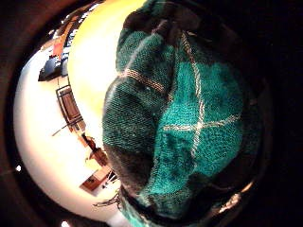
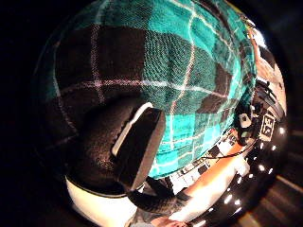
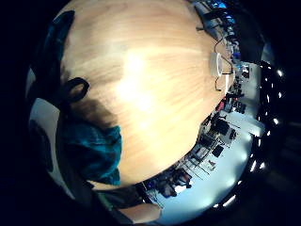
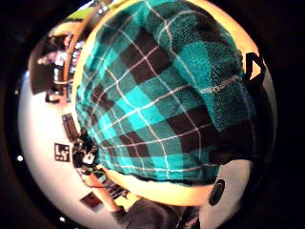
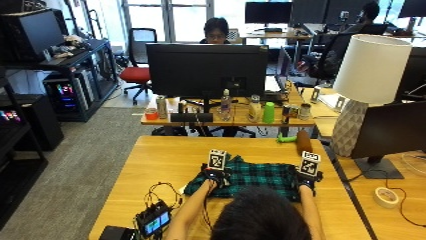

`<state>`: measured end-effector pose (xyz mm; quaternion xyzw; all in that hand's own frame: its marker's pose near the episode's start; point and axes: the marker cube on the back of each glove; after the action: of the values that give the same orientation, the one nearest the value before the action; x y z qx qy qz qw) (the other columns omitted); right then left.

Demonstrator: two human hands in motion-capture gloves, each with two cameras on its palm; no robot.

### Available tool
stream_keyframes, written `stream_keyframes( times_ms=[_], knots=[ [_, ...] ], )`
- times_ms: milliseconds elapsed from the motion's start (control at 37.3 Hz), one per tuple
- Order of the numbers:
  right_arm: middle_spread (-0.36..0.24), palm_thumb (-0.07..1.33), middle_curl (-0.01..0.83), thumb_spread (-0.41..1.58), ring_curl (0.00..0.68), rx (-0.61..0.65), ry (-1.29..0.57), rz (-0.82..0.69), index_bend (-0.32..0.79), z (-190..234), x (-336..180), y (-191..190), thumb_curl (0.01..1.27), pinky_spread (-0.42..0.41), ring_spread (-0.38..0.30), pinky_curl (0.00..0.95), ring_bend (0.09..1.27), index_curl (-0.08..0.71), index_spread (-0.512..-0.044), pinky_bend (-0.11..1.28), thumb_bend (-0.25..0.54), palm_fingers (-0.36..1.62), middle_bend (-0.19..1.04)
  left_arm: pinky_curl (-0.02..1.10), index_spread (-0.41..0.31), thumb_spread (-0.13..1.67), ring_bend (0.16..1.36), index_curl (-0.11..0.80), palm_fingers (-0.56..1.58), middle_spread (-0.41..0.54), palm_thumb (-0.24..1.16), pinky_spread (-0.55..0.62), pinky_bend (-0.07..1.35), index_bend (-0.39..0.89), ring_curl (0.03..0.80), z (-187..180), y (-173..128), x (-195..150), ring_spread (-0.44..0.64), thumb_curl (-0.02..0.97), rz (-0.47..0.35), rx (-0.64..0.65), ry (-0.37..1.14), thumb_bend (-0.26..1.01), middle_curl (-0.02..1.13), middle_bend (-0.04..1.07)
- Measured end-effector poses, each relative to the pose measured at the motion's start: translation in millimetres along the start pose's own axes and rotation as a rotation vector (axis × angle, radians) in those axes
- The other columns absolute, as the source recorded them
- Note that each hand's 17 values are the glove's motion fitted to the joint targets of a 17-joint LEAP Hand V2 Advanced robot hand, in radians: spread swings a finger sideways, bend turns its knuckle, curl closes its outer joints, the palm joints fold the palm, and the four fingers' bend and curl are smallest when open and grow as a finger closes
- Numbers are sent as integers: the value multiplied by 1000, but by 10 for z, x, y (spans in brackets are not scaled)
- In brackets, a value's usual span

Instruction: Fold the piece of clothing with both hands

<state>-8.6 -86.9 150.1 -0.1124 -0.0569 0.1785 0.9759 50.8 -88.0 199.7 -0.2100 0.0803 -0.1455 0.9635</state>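
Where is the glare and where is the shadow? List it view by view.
Right little finger side palm view: a bright glare patch on the table, dark shadow beside the shirt. Left little finger side palm view: the table is washed out pale. Outside view: even light, and the lamp reads bright white.

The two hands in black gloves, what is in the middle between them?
In the outside view, the green and black checked shirt lies on the wooden table between the left hand and right hand.
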Motion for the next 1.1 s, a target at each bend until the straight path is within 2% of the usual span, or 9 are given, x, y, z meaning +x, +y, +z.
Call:
stream_keyframes(
  times_ms=[134,241,402,563,698,751,885,966,1100],
  knots=[
    [-141,1043,485,961,457,-27,-95,52,178,-287,6,138,392,-304,-201,398,703,320,-222,663,105,1351,345,361,-61,1037,670,283,101,242,30,400,621,136,332,-97,76,-77,349,264,37,-88,69,-18,252,171],
    [-149,1025,490,877,466,-25,-129,17,150,-620,-139,269,416,-303,-209,409,727,328,-221,682,53,1327,350,362,-54,1059,678,281,129,228,53,368,623,138,332,-280,66,-227,310,265,-22,-26,93,-10,256,170],
    [-157,1023,498,716,475,128,-96,-129,148,-836,-497,-478,472,-294,-213,426,743,340,-216,702,-6,1306,359,362,-46,1088,683,281,157,207,79,308,619,141,331,-546,219,-419,267,263,-86,25,77,-11,261,170],
    [-153,1024,510,576,478,254,-30,-284,158,-1208,-1399,-174,523,-292,-220,434,740,354,-214,703,-26,1304,382,357,-42,1177,683,284,190,187,154,267,607,142,327,-983,520,-820,237,264,-159,122,-66,18,267,168],
    [-162,1020,520,474,480,295,5,-379,179,-1301,-2250,154,561,-285,-218,439,731,376,-215,691,-29,1315,408,366,-38,1226,694,264,155,182,207,245,633,105,331,-1257,874,-1183,226,270,-236,118,-78,29,275,174],
    [-164,1019,523,447,482,263,4,-393,180,-1275,-2535,376,573,-284,-219,441,734,384,-214,687,-29,1317,413,366,-37,1242,696,259,154,180,234,240,636,108,330,-1331,824,-1328,223,274,-256,172,-75,37,275,174],
    [-170,1026,527,385,486,116,-1,-390,181,-1036,-3085,1112,603,-286,-222,444,736,401,-210,682,-27,1319,421,361,-35,1275,706,250,176,161,298,224,629,110,328,-1384,351,-1709,204,285,-326,314,-97,54,285,191],
    [-175,1022,530,357,486,74,-5,-400,183,-624,-3518,1176,617,-291,-226,445,736,410,-209,677,-31,1323,426,353,-35,1296,713,246,228,136,351,196,613,115,325,-1358,411,-1910,170,298,-390,305,-120,73,294,204],
    [-174,1021,537,326,490,37,9,-508,179,138,-4074,1228,639,-290,-230,447,736,422,-210,670,-30,1322,442,353,-35,1317,711,240,245,112,388,170,599,111,325,-1242,528,-2096,143,310,-399,253,-122,77,309,199]
  ],
)
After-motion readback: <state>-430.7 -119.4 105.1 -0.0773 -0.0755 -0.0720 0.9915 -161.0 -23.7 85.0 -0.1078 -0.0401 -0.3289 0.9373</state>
